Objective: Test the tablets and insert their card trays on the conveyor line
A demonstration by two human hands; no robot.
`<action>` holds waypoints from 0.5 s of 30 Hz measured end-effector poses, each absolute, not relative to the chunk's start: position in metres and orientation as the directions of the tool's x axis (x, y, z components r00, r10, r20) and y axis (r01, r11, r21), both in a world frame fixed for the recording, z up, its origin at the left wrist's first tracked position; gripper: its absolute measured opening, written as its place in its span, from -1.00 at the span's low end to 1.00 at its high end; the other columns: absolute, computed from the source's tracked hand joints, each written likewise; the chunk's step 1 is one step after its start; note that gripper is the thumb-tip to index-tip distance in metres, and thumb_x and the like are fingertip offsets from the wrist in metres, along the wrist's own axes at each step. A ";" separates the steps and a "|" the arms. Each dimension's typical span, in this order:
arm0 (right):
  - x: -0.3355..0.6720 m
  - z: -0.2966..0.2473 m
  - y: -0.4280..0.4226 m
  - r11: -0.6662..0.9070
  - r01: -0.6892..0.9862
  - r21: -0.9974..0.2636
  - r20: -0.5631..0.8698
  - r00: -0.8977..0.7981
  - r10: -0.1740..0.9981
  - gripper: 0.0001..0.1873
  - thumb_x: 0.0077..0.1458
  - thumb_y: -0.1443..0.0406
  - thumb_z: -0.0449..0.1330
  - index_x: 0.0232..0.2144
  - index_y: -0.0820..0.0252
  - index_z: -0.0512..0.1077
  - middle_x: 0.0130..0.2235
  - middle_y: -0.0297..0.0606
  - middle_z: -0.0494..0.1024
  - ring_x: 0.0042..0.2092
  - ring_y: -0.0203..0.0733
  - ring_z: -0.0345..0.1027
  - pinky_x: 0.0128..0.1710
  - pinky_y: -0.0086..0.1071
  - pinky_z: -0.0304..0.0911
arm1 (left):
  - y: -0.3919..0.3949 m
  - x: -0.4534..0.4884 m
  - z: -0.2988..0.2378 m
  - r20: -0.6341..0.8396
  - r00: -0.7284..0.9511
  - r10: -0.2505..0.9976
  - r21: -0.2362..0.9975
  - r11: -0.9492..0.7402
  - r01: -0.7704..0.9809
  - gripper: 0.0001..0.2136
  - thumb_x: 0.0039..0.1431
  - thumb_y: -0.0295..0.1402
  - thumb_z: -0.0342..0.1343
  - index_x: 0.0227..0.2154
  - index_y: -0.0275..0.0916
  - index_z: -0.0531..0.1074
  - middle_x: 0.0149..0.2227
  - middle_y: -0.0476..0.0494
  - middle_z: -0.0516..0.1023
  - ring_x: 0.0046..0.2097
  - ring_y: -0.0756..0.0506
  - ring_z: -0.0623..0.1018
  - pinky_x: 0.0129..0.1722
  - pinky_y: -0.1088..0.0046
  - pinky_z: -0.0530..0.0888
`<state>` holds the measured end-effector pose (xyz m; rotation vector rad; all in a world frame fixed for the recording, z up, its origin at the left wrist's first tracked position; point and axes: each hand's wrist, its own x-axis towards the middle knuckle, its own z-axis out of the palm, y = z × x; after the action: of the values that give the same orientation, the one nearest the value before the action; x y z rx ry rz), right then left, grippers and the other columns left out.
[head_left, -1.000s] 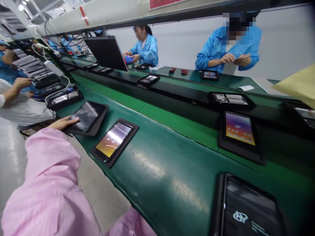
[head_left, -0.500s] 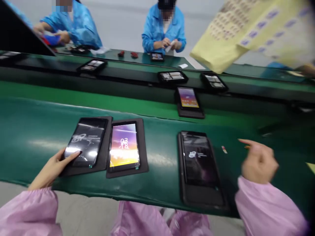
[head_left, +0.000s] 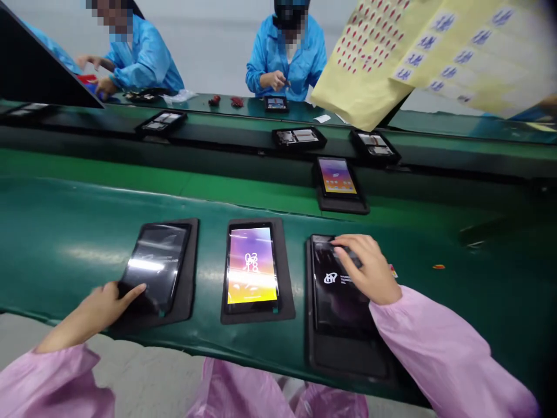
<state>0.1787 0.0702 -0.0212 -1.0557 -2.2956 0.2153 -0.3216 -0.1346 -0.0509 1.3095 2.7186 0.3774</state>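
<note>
Phone on the left (head_left: 154,267) and phone on the right (head_left: 337,307), each on a dark pad (head_left: 189,273) on the green belt (head_left: 65,232), look light, stiff, slick and breakable, best held by the long edges; left hand (head_left: 98,307) lays one straight finger on the first's lower corner, right hand (head_left: 363,267) lies spread over the second's top.

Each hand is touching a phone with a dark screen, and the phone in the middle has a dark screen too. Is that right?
Not quite. The left hand and right hand do touch the dark left phone and right phone, but the middle phone is lit up purple and orange, as the head view shows.
</note>
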 end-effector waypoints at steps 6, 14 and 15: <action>0.079 -0.034 0.126 0.698 0.506 -0.506 0.163 -0.739 0.653 -0.72 0.23 0.29 0.06 -0.05 0.26 0.40 -0.01 -0.04 0.46 0.07 -0.03 0.30 0.13 -0.13 0.18 | -0.040 -0.242 -0.042 0.260 -0.236 0.936 0.171 0.196 0.966 -0.44 0.24 -0.01 -0.12 0.04 -0.42 0.31 0.02 -0.49 0.39 0.11 -0.36 0.37 0.13 0.05 0.29; 0.057 -0.051 0.131 0.583 0.549 -0.599 0.003 -0.727 0.687 -0.64 0.12 0.37 0.16 -0.01 0.37 0.42 -0.06 0.03 0.51 -0.01 -0.07 0.41 0.09 -0.18 0.26 | 0.079 -0.167 -0.076 0.251 0.112 0.962 0.344 -0.196 0.918 -0.66 0.33 -0.18 -0.21 -0.27 -0.28 0.39 -0.28 -0.20 0.41 -0.19 -0.16 0.40 -0.07 0.23 0.37; 0.068 -0.049 0.126 0.556 0.556 -0.618 -0.004 -0.709 0.705 -0.63 0.12 0.36 0.17 0.00 0.35 0.41 -0.07 0.00 0.52 -0.03 -0.10 0.43 0.06 -0.20 0.29 | 0.079 -0.161 -0.078 0.251 0.127 0.959 0.349 -0.213 0.913 -0.67 0.33 -0.17 -0.21 -0.31 -0.27 0.38 -0.31 -0.20 0.40 -0.21 -0.17 0.38 -0.10 0.23 0.36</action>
<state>0.0683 0.1259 -0.0491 -1.0530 -2.5472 0.8838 -0.1615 0.0790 -0.0783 2.2740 1.8983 0.6483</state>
